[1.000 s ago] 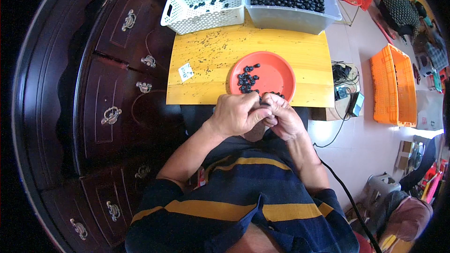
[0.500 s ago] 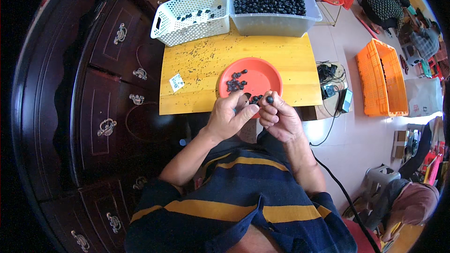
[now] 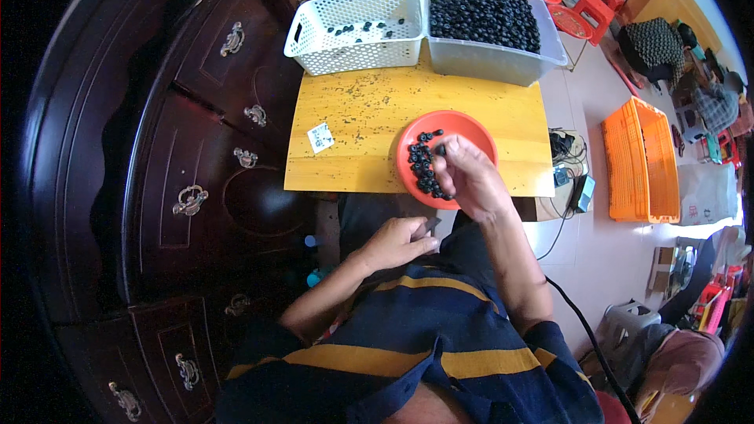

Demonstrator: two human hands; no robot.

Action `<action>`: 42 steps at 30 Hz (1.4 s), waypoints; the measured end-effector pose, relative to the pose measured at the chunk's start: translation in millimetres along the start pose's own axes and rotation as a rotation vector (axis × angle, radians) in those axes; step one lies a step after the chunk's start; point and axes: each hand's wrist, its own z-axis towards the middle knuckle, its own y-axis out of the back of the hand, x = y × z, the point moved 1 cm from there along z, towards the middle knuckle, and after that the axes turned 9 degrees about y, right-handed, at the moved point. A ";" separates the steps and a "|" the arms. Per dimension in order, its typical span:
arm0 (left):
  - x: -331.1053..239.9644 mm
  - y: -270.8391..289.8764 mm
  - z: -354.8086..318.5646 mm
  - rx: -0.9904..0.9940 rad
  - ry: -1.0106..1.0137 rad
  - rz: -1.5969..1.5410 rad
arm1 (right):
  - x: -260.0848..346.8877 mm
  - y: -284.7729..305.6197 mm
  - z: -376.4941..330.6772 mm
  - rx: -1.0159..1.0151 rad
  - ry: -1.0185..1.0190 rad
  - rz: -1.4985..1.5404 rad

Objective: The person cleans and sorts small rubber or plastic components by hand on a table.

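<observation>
My right hand (image 3: 475, 177) is raised over the left-middle of a red plastic bowl (image 3: 481, 159) at the table's front. Thumb and fingertips pinch one small black round piece (image 3: 441, 151). More black round pieces (image 3: 422, 161) lie along the bowl's left side, some with a hole or dent showing. Lower down, in front of my lap, my left hand (image 3: 395, 243) is closed around a small dark flat piece (image 3: 428, 226) that sticks out between thumb and fingers; its kind is unclear.
At the table's back stand a white perforated basket (image 3: 353, 53) with several black pieces and a clear plastic bin (image 3: 495, 69) heaped with them. Black crumbs and a white printed card (image 3: 320, 138) lie on the yellow table (image 3: 369, 173). Dark drawers (image 3: 188, 157) flank the left; an orange crate (image 3: 620, 180) stands right.
My hands have come apart: the left has dropped back toward my lap, and the right has moved over the bowl with a black piece. The view has shifted slightly.
</observation>
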 end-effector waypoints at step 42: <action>69.4 -18.1 -9.3 -0.162 0.081 0.222 | 62.7 -192.7 -126.1 0.680 0.201 -0.097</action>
